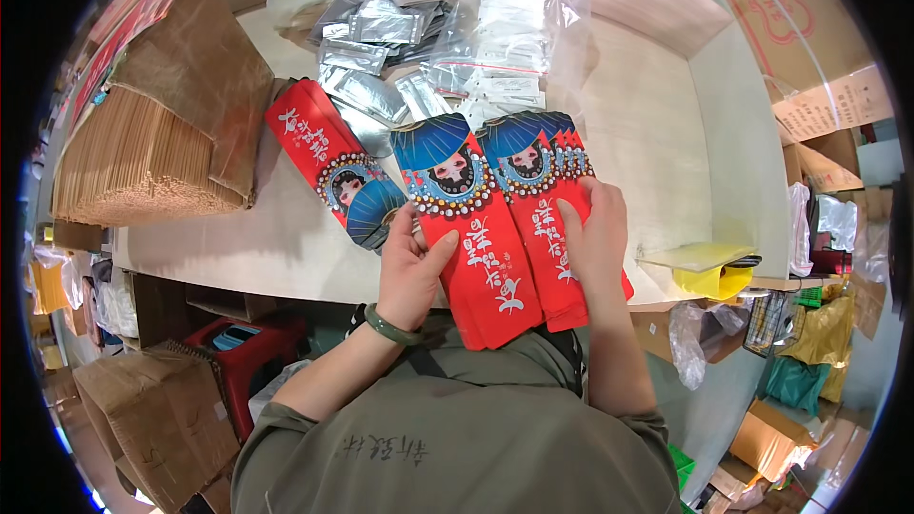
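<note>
My left hand (pixel 407 276), with a green bangle at its wrist, grips a red packet (pixel 476 271) by its left edge, the thumb lying on the front. The packet is long and flat, with a printed figure in a blue beaded headdress and white lettering. Beside it, my right hand (pixel 600 238) is closed on the right edge of a fanned bundle of matching red packets (pixel 545 219). Both lots are held over the table's front edge and overlap slightly. Another stack of red packets (pixel 319 138) lies slanted on the table to the left, its headdress end toward me.
Silver foil sachets (pixel 371 76) are heaped at the back, beside a clear plastic bag (pixel 505 29) of white packets. A carton of brown card pieces (pixel 152 152) stands at the left. A yellow holder (pixel 712 278) sits at the right front edge, near the raised side panel (pixel 714 133).
</note>
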